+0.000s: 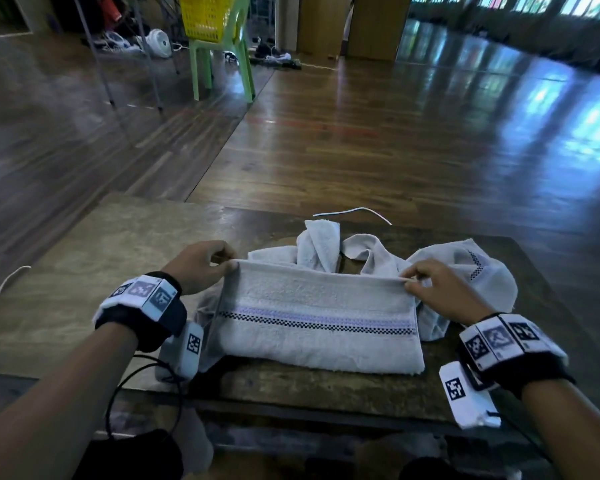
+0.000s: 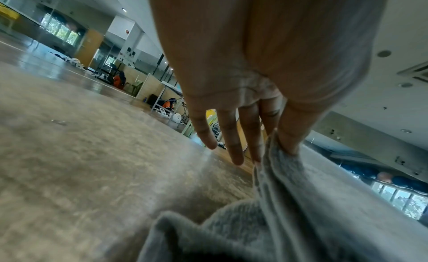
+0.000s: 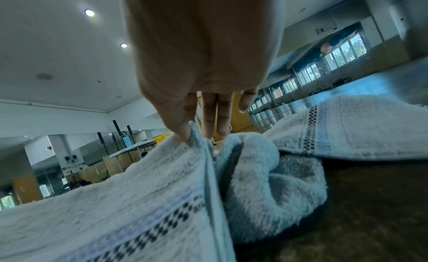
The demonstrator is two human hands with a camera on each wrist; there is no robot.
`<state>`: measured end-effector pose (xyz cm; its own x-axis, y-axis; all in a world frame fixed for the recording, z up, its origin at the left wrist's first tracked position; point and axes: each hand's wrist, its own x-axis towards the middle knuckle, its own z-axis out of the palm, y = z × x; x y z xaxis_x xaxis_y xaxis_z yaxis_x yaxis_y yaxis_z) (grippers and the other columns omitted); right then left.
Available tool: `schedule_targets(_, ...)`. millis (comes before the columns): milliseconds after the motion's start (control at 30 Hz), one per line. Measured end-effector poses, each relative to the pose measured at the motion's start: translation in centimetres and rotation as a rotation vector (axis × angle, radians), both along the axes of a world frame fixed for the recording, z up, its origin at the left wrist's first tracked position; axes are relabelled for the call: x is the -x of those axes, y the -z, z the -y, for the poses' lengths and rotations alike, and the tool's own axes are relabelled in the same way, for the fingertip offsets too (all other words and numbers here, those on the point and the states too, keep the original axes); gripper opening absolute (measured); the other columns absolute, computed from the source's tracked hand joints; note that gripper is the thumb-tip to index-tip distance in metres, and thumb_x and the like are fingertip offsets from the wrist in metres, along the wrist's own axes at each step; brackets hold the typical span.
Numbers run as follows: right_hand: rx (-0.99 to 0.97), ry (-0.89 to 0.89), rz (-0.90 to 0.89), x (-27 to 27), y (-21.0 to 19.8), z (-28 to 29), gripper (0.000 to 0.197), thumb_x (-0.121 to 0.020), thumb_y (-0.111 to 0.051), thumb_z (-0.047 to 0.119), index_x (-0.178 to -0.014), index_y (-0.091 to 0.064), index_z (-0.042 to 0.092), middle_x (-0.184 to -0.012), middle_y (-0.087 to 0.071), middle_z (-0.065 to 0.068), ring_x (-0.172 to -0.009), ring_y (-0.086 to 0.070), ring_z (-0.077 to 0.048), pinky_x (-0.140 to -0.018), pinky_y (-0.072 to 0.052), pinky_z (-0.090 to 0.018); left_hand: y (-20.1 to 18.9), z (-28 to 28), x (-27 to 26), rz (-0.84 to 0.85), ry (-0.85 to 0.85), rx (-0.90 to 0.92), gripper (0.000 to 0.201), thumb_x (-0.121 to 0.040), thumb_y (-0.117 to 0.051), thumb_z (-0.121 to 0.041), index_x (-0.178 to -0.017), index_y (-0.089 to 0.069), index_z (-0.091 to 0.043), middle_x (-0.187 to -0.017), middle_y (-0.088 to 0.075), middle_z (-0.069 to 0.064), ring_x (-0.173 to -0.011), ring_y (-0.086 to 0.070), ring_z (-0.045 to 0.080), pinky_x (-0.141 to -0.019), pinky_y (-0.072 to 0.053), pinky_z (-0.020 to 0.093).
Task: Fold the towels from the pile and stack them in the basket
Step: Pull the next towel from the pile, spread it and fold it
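A light grey towel (image 1: 312,313) with a purple and black checked stripe lies partly folded on the dark wooden table (image 1: 326,386). My left hand (image 1: 205,265) pinches its far left corner, which shows as a raised towel edge (image 2: 275,163) under the thumb in the left wrist view. My right hand (image 1: 433,285) pinches the far right corner (image 3: 192,137) between thumb and forefinger. Both corners are lifted off the table. Behind lies the crumpled pile of towels (image 1: 371,254). The yellow basket (image 1: 205,15) stands on a green chair far back.
A green plastic chair (image 1: 222,60) stands on the wooden floor at the back left. A lighter board (image 1: 84,258) adjoins the table on the left. A white cord (image 1: 354,213) lies at the table's far edge. Another checked towel (image 3: 347,126) is spread at the right.
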<state>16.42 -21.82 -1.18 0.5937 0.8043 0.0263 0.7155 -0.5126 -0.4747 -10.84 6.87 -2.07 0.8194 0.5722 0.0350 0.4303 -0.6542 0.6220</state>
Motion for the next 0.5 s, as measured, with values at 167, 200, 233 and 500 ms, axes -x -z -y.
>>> schedule_targets(167,0.049,0.031,0.013,0.1,0.4,-0.5,0.012,-0.086,-0.058,0.014,-0.094,-0.067,0.017,-0.098,-0.057,0.008,-0.101,-0.052,-0.013,-0.096,-0.039,-0.038,1.0,-0.1,0.0,-0.010,-0.012,0.070,0.002,-0.088,-0.061,-0.015,-0.088,-0.061,-0.013,-0.094,-0.065,0.008,-0.092,-0.061,0.026,-0.086,-0.049,0.035)
schedule_targets(200,0.069,0.054,0.008,0.2,0.4,-0.6,0.012,-0.087,-0.057,0.017,-0.093,-0.066,0.022,-0.097,-0.057,0.010,-0.101,-0.053,-0.014,-0.097,-0.039,-0.042,1.1,0.0,-0.1,-0.024,-0.019,0.080,0.001,-0.088,-0.060,-0.015,-0.088,-0.060,-0.014,-0.095,-0.065,0.009,-0.093,-0.061,0.027,-0.088,-0.049,0.039)
schedule_targets(233,0.079,0.069,0.007,0.2,0.5,-0.6,0.011,-0.087,-0.057,0.019,-0.090,-0.064,0.026,-0.095,-0.057,0.012,-0.101,-0.055,-0.015,-0.098,-0.039,-0.046,1.2,0.1,-0.2,-0.039,-0.022,0.093,0.002,-0.089,-0.060,-0.016,-0.086,-0.059,-0.017,-0.095,-0.064,0.009,-0.093,-0.060,0.027,-0.089,-0.047,0.041)
schedule_targets(500,0.090,0.104,-0.014,0.3,0.6,-0.2,0.012,-0.086,-0.059,0.022,-0.089,-0.071,0.025,-0.083,-0.061,0.013,-0.091,-0.059,-0.014,-0.095,-0.040,-0.051,0.9,0.6,-0.2,-0.052,-0.019,0.104,0.008,-0.089,-0.059,-0.017,-0.082,-0.056,-0.021,-0.090,-0.062,0.003,-0.088,-0.058,0.021,-0.083,-0.046,0.034)
